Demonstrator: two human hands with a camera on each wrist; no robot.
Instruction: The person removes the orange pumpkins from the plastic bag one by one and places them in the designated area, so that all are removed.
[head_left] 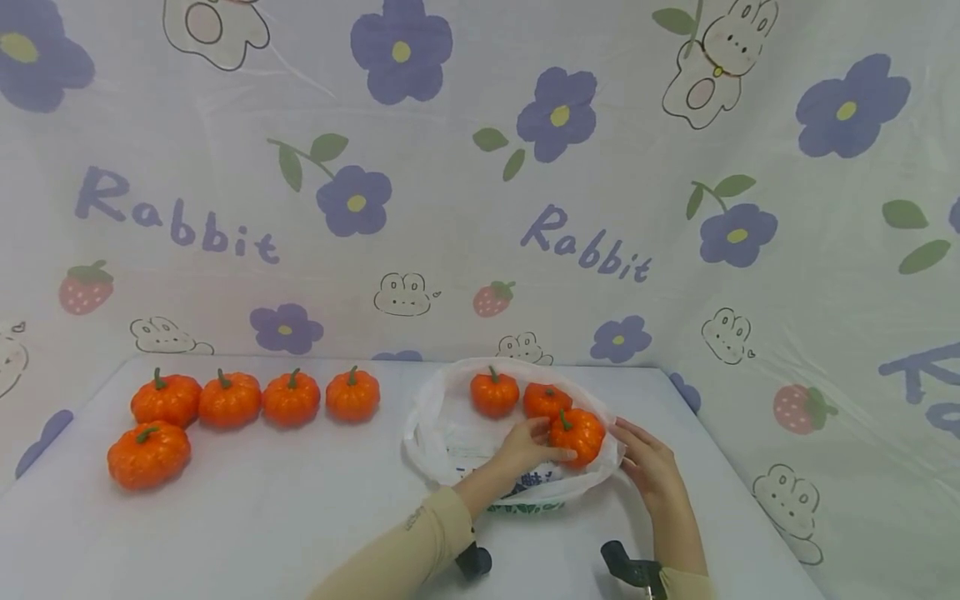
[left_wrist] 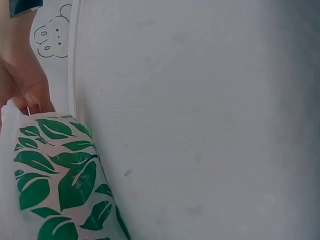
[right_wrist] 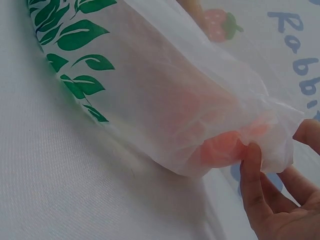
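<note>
From the head view I see the whole table [head_left: 300,533]: a white plastic bag [head_left: 442,433] lies open right of the middle, with three small orange pumpkins inside it. Two sit at the far side of the bag, and the nearest pumpkin [head_left: 577,435] lies at its right edge. Five more pumpkins [head_left: 255,398] wait on the left, four in a far row and one nearer, well apart from the bag.

Only the wrist views show the bag's underside. The left wrist view shows green leaf print on the bag [left_wrist: 55,175] against bare table, with just a bit of my left hand [left_wrist: 25,85] at the bag's top edge. The right wrist view shows the thin plastic [right_wrist: 165,100] with orange glowing through it, which the head view cannot show from above.

My left hand [head_left: 528,446] reaches into the bag, fingers fairly straight, its fingertips touching the near pumpkin on its left side; I cannot tell whether they curl round it. My right hand [head_left: 648,462] is outside the bag on the right, fingers loosely spread, fingertips [right_wrist: 251,160] just against the bunched plastic rim where the pumpkin bulges behind it. The right hand [right_wrist: 280,195] is relaxed and apart, pinching nothing that I can make out.
</note>
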